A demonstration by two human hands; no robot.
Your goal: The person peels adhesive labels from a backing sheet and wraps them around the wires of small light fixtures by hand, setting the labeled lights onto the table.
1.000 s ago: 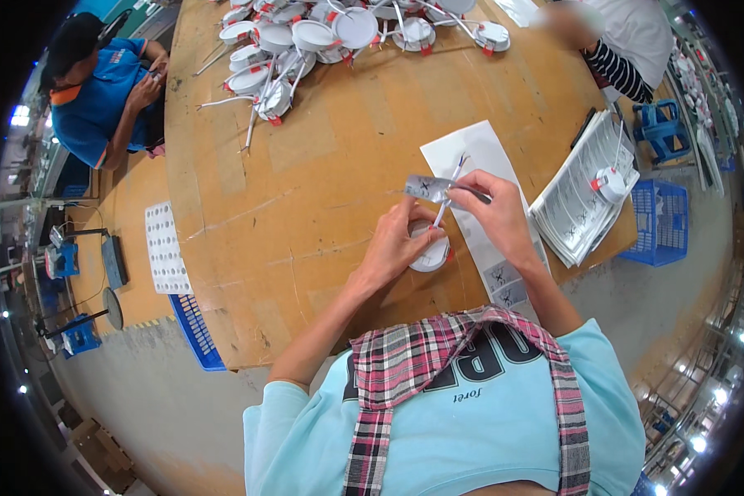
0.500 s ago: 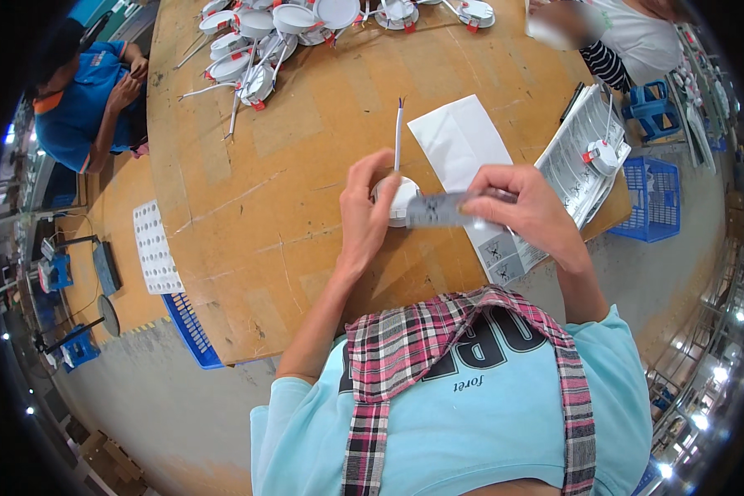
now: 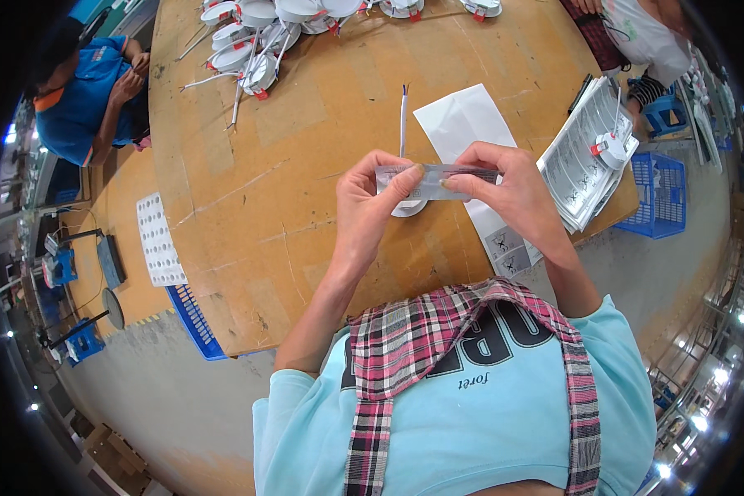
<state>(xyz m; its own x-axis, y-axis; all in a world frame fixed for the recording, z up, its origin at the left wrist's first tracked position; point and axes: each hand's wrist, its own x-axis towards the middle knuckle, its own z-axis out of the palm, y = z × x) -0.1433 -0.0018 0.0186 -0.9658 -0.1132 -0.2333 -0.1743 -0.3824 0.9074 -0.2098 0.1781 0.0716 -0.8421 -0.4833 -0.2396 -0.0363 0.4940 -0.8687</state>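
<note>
Stretched between my hands is a narrow folded strip of grey printed paper [image 3: 432, 187]. My left hand [image 3: 362, 202] pinches its left end between thumb and fingers, and my right hand [image 3: 517, 194] grips the right end the same way. Partly hidden beneath the strip, a round white downlight [image 3: 408, 210] lies on the table. Its white cable [image 3: 403, 124] points away from me and ends in bare-looking coloured wires. Beside it, under my right hand, lies a long white sheet [image 3: 463, 120] whose near end bears grey printing [image 3: 506, 248].
Several white downlights [image 3: 256, 73] with red clips are heaped at the far left of the wooden table [image 3: 306, 165]. A stack of printed sheets [image 3: 583, 157] at right carries another downlight [image 3: 612, 152]. Blue crates [image 3: 660, 194] stand beyond the edge. Two people are nearby.
My left hand has left the downlight and taken the paper strip's left end. The strip has moved left and up, over the downlight. The person at the far right has shifted.
</note>
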